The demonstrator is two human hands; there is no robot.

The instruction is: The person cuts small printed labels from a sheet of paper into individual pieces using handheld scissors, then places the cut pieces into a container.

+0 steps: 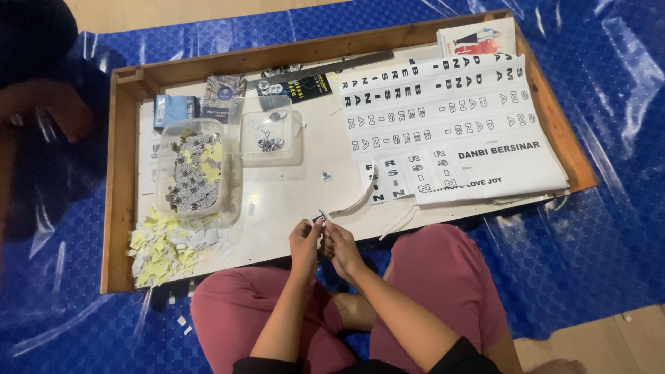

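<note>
My left hand (303, 239) and my right hand (341, 244) meet at the near edge of a low wooden tray table (121, 180). Together they pinch a small dark piece (320, 219) between the fingertips. Just beyond them a small round metal piece (326, 176) lies on the white surface. A curled white paper strip (357, 202) lies to the right of my hands. I sit cross-legged in pink trousers (443, 277) on a blue plastic sheet (596, 228).
A clear plastic tub (197, 173) of cut paper bits stands at the left, with a pile of yellow and white scraps (166, 249) in front. A smaller clear dish (271, 138) holds round metal pieces. Printed letter sheets (450, 118) cover the right half.
</note>
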